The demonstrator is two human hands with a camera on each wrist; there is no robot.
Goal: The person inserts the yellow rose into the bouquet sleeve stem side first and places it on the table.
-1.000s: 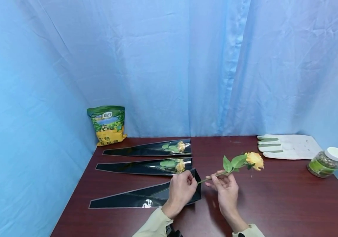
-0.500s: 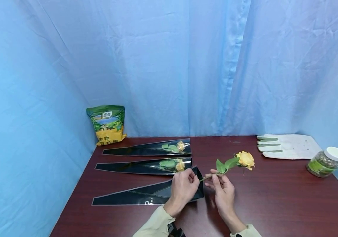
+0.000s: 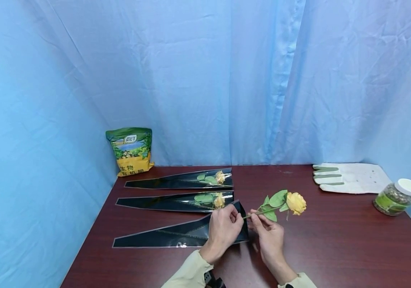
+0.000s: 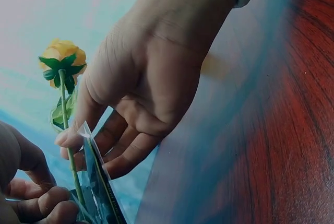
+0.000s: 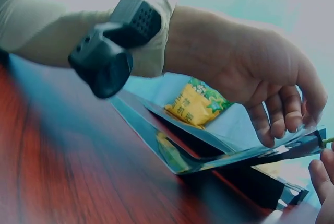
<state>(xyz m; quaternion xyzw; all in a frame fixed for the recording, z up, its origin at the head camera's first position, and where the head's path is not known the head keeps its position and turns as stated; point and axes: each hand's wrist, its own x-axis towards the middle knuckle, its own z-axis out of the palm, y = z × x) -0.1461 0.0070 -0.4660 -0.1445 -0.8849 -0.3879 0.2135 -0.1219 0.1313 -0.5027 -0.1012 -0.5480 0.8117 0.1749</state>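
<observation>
My left hand [image 3: 223,229] pinches the wide mouth of a black flower sleeve [image 3: 162,237] with a clear front, lying near the front of the table. To its right, my right hand [image 3: 272,242] holds a yellow rose [image 3: 296,203] by its green stem between thumb and fingers. The bloom points right, and the stem's lower end sits at the sleeve's mouth. In the left wrist view the rose stem [image 4: 65,109] runs down beside the sleeve's clear edge [image 4: 96,166]; the stem tip is hidden by the left fingers [image 4: 44,203]. The right wrist view shows the sleeve's mouth raised.
Two more black sleeves [image 3: 148,203], each with a yellow rose inside, lie behind on the dark red table [image 3: 335,248]. A fertilizer bag [image 3: 130,154] stands at the back left. A white work glove [image 3: 356,178] and a lidded jar [image 3: 397,198] are at the right.
The rose has moved left towards the sleeve and turned a little, its leaves now closer to the right fingers. The sleeve and left hand have shifted slightly right.
</observation>
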